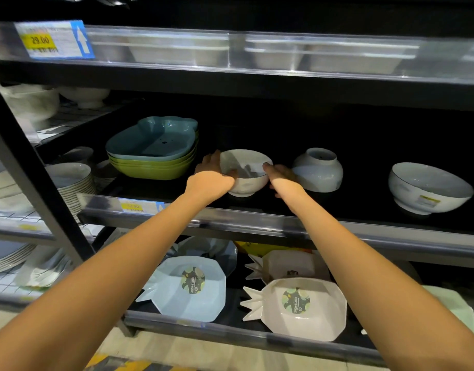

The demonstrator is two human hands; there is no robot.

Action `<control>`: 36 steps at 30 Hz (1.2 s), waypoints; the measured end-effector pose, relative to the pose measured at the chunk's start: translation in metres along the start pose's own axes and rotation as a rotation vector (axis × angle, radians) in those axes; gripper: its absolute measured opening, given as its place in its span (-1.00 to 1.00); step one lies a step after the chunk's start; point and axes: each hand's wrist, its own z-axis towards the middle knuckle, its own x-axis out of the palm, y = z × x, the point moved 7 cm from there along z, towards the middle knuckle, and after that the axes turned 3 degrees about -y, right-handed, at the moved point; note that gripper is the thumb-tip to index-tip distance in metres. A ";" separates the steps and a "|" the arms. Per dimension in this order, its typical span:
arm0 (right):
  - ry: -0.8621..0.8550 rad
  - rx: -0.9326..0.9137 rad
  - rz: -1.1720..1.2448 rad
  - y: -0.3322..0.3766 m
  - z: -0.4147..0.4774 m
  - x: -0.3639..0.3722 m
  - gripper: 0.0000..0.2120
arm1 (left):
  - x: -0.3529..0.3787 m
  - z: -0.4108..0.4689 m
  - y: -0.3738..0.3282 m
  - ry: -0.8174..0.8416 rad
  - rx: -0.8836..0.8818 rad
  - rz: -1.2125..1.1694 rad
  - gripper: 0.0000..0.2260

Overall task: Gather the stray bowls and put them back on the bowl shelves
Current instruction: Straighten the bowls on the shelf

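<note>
A white footed bowl (246,172) stands upright on the dark middle shelf (284,223). My left hand (213,178) grips its left rim and side, thumb inside the rim. My right hand (281,175) presses against its right side, fingers on the rim. To the right, a white bowl (318,170) lies upside down, and a larger white bowl (428,187) with a yellow sticker sits upright further right.
A stack of blue and green fruit-shaped dishes (152,151) sits left of the held bowl. Pineapple-shaped dishes, one blue (187,287) and one white (300,306), fill the lower shelf. White trays (177,49) line the top shelf. Stacked plates (72,183) stand on the left rack.
</note>
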 end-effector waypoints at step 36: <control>-0.164 -0.362 -0.996 -0.028 0.006 -0.170 -0.61 | 0.114 -0.008 -0.167 -0.013 0.354 0.529 -0.44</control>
